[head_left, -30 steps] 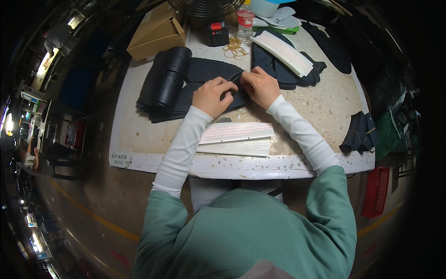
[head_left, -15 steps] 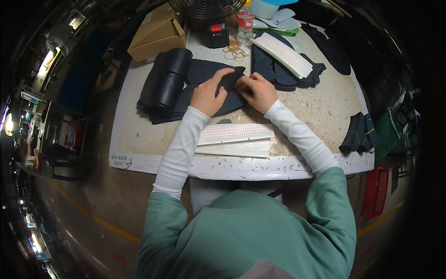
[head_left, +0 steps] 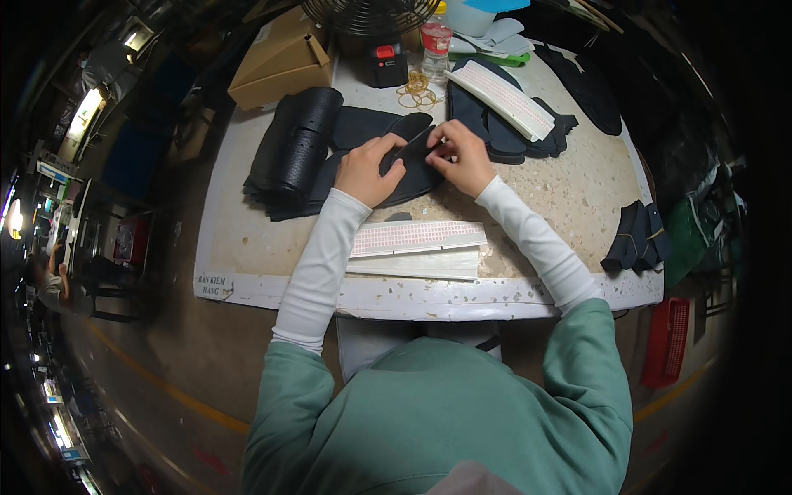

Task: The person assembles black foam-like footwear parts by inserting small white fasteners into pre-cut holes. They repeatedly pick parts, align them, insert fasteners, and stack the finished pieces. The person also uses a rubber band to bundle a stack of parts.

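A stack of flat black cut fabric pieces (head_left: 363, 124) lies on the table. On it rests my left hand (head_left: 369, 172), its thumb and forefinger apart. My right hand (head_left: 464, 157) pinches the right end of one black piece (head_left: 417, 153), whose edge stands up a little between my hands. Part of that edge is hidden by the right fingers. Left of my left hand, a shiny black perforated sheet (head_left: 299, 148), curved into a roll, sits over the stack's left end.
White printed strips (head_left: 418, 238) lie near the front. Another strip (head_left: 503, 101) tops black pieces at the back right, beside rubber bands (head_left: 417, 92), a bottle (head_left: 435, 54) and a black-and-red device (head_left: 385, 66). A cardboard box (head_left: 280, 62) stands back left; banded black pieces (head_left: 635, 235) lie right.
My right hand has moved slightly up and right, raising the edge of the black piece. My left forefinger has drawn back from the far edge and bent.
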Available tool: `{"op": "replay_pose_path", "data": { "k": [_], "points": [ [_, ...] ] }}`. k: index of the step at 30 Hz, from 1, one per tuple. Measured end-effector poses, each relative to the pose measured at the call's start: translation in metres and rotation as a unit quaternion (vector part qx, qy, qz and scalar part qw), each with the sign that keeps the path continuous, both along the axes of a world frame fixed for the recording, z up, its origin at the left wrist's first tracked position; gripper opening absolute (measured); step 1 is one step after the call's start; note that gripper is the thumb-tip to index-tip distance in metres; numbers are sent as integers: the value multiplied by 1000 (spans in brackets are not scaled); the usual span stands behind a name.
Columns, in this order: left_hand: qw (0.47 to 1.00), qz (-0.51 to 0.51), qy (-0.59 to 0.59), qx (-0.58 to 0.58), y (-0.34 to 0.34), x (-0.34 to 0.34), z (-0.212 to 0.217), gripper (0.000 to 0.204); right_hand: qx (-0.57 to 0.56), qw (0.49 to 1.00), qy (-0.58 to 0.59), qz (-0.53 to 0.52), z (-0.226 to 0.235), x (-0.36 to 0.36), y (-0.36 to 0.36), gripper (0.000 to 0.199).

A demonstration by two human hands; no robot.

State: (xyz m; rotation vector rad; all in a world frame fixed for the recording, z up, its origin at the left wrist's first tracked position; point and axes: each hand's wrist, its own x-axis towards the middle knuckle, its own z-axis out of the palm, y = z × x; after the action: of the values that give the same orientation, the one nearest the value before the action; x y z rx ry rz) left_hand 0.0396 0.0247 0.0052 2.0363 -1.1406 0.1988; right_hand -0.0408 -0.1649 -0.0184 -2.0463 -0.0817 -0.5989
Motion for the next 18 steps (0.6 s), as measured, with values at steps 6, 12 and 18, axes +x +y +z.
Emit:
{"op": "replay_pose_path", "data": {
  "k": [6,12,18],
  "points": [
    [996,22,-10,90,-1,-8,0,31,-140,989,-45,-37,-7,10,11,29],
    [984,29,-142,100,-5,-18,-7,41,-83,991,-56,-86,3,9,-15,24],
    [992,37,-91,79,-4,-15,-5,21,-83,984,-52,-150,11,9,-33,22]
  ]
}}
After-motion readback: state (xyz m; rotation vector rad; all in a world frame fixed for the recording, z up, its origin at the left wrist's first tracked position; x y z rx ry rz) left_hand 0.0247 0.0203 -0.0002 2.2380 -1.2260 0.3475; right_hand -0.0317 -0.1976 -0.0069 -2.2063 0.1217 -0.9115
